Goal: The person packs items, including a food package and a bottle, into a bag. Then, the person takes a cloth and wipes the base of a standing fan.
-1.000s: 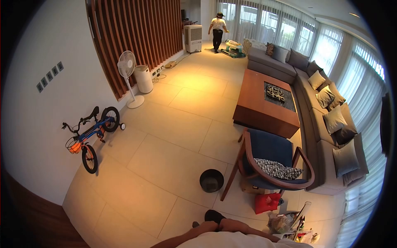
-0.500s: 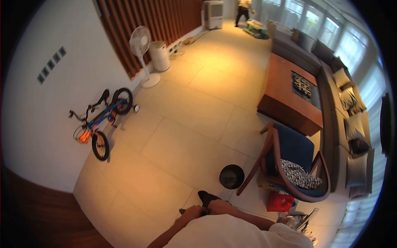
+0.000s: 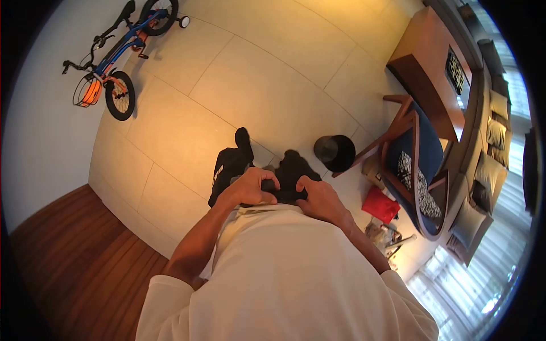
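Observation:
Both hands are low in front of my waist, close to the hem of my white T-shirt. My left hand has curled fingers, with its thumb and forefinger bent toward the middle. Opposite it, my right hand is also curled, its fingertips pointing inward. Dark material lies between them at the top of my black trousers; I cannot make out whether it is the waistband or a separate thing. One dark shoe shows ahead of the left trouser leg.
A black bin stands on the tiled floor ahead to the right, beside a blue armchair with a patterned cloth. A red bag is near the chair. A child's bicycle leans by the left wall. Beyond the chair are a wooden table and sofa.
My view has tilted downward, so the bicycle and the far room have shifted up, the fan out of view. My hands, forearms and trousers now show more fully, with the hands slightly farther apart.

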`<action>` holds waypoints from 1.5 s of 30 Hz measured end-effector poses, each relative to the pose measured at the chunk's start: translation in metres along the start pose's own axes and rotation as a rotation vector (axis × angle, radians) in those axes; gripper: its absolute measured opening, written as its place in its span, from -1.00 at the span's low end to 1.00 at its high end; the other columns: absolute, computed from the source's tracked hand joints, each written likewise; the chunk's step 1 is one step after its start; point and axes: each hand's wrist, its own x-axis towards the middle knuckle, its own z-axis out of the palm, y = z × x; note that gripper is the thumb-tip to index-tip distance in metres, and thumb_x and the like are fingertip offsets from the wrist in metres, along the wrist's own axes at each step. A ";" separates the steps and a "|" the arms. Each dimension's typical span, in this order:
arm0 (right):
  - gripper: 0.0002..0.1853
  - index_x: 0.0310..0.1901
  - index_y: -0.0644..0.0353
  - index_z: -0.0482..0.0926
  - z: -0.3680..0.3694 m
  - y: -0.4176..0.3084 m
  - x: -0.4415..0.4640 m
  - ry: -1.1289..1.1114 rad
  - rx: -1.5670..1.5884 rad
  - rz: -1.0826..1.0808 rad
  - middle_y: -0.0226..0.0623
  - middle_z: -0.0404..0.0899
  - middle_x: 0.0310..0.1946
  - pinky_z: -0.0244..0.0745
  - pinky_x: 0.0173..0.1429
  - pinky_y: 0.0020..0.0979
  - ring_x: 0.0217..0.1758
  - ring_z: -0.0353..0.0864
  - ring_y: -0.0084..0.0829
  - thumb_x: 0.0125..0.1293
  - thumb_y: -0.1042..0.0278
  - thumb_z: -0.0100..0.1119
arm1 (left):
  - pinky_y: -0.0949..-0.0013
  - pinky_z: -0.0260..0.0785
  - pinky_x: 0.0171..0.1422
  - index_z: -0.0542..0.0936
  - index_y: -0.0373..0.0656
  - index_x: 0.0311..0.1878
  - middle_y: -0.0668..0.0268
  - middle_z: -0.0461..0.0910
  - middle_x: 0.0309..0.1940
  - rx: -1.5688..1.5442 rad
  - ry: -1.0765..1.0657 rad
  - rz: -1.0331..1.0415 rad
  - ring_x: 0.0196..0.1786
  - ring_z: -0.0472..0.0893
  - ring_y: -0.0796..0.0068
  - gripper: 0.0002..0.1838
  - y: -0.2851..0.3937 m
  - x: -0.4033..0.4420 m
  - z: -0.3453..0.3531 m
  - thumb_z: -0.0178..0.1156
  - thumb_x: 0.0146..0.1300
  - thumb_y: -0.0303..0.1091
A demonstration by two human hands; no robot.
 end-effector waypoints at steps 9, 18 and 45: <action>-0.79 -0.18 0.26 0.55 -0.002 -0.098 0.068 -0.020 0.030 -0.177 0.03 0.66 -0.34 0.50 -0.08 0.00 -0.18 0.64 0.12 0.10 0.51 0.18 | 0.27 0.45 0.17 0.62 -0.26 -0.05 0.08 0.66 -0.07 0.233 -0.101 -0.035 0.04 0.63 0.15 -0.55 -0.016 -0.029 -0.117 0.32 -0.13 -0.51; -0.74 -0.26 0.14 0.70 -0.002 -0.105 0.140 -0.030 -0.120 -0.109 0.06 0.64 -0.39 0.56 -0.07 -0.05 -0.23 0.66 0.07 -0.03 0.42 0.15 | 0.08 0.48 -0.17 0.66 -0.27 -0.46 -0.04 0.63 -0.41 0.244 0.150 0.205 -0.33 0.62 0.01 -0.84 -0.043 -0.016 -0.160 0.16 -0.15 -0.46; -0.67 -0.38 0.25 0.65 -0.130 -0.048 0.391 -0.328 0.071 -0.510 -0.32 0.56 -0.57 0.42 -0.44 -0.25 -0.51 0.52 -0.46 0.21 0.08 0.26 | 0.21 0.52 -0.02 0.67 -0.16 -0.11 0.13 0.70 -0.31 0.639 0.195 -0.270 -0.18 0.69 0.16 -0.69 0.026 0.032 -0.336 0.31 0.05 -0.31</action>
